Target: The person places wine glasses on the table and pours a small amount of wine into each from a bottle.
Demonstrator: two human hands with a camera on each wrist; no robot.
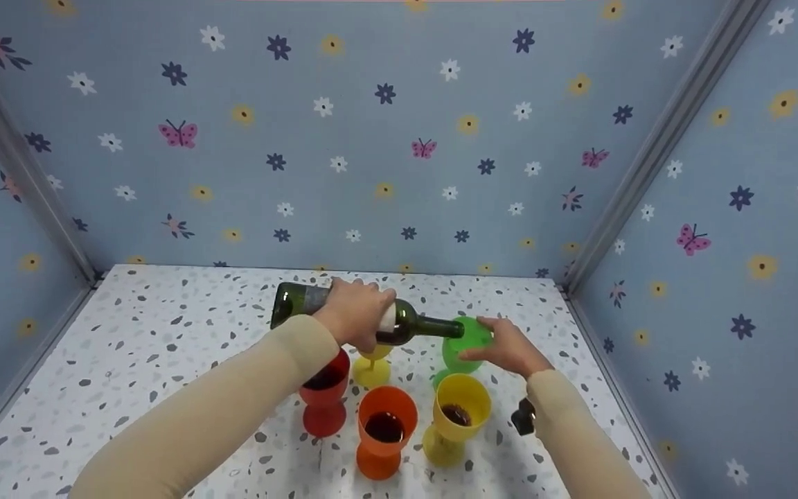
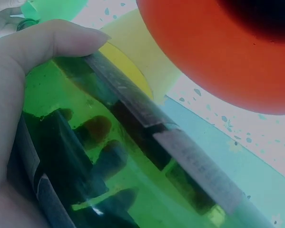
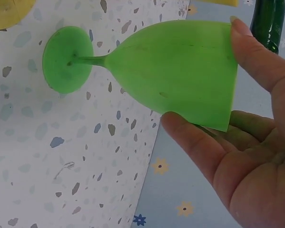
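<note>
My left hand (image 1: 357,313) grips a green glass wine bottle (image 1: 406,322) round its body. The bottle lies nearly level, its neck pointing right, with its mouth at the rim of a green goblet (image 3: 175,71). Dark liquid shows through the bottle's glass in the left wrist view. My right hand (image 3: 256,156) holds the goblet near its rim, thumb and fingers on opposite sides. Whether liquid is flowing or lies inside the green goblet, I cannot tell.
Nearer me stand a red goblet (image 1: 323,395), an orange goblet (image 1: 379,450) and a yellow goblet (image 1: 465,409), each with dark liquid. Another yellow goblet (image 1: 372,373) stands partly hidden below the bottle. The speckled table (image 1: 184,312) meets flowered walls (image 1: 371,138) at back and sides.
</note>
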